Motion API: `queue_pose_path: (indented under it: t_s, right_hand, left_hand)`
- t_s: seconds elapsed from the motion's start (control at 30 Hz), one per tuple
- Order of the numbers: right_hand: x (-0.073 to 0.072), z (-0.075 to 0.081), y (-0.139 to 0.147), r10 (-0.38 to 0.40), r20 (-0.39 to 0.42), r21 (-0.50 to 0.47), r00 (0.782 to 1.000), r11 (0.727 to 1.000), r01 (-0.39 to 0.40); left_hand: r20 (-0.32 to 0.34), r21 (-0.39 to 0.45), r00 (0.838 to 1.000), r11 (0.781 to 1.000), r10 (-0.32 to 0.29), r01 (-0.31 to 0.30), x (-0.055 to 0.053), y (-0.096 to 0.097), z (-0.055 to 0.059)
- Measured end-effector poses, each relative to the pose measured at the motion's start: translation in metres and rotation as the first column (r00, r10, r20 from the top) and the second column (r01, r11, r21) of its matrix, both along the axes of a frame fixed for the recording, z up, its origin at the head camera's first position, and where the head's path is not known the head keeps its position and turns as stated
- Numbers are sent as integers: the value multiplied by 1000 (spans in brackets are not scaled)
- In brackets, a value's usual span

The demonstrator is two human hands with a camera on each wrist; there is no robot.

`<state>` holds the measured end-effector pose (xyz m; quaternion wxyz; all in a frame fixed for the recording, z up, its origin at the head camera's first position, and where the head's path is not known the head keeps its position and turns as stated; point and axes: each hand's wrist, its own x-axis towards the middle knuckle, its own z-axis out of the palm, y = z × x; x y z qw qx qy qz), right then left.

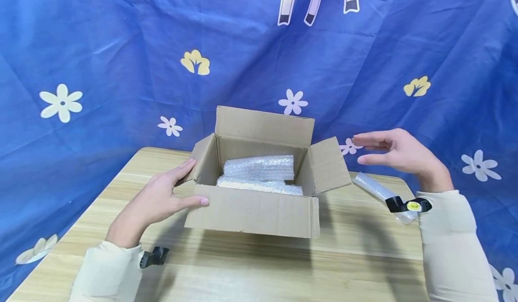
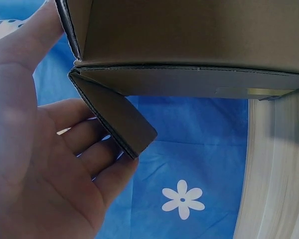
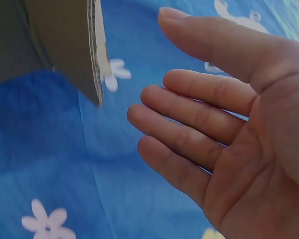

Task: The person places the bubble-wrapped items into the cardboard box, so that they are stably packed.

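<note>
An open cardboard box (image 1: 251,212) is tilted toward me over the table, its flaps spread outward. Inside lie bubble-wrapped bundles (image 1: 259,167), one behind another; whatever they wrap is hidden. My left hand (image 1: 158,198) grips the box at its left corner, the thumb on the front flap and the fingers against the left flap (image 1: 199,158). In the left wrist view, those fingers (image 2: 114,179) pass behind a folded flap (image 2: 114,114). To the right, my right hand (image 1: 400,153) hovers apart from the right flap (image 1: 329,165), fingers extended and nothing held.
A bubble-wrapped roll (image 1: 376,189) lies on the table's right side, partly covered by the right wrist's strap in the head view. The wooden table (image 1: 251,275) ends at a blue patterned cloth (image 1: 243,77) hanging behind it.
</note>
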<state>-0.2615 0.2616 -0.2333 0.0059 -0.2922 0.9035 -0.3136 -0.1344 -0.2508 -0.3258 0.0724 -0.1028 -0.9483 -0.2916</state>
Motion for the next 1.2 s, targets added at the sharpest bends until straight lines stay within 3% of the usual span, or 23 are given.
queue_pose_path:
  t_s: [0.33,0.53,0.8,1.2]
  right_hand:
    - [-3,-30,49,-154,70,-15,986,988,156]
    - [-8,-52,75,-179,78,24,981,984,178]
    - [-14,-83,102,-253,168,75,953,967,243]
    - [-20,-124,130,-337,298,65,893,940,334]
  left_hand:
    - [23,-5,1000,1000,7,-7,2,0,2]
    - [17,-14,1000,1000,12,-12,2,0,1]
    - [15,-21,1000,1000,11,-11,2,1,2]
    - [12,-23,1000,1000,8,-7,1,1,3]
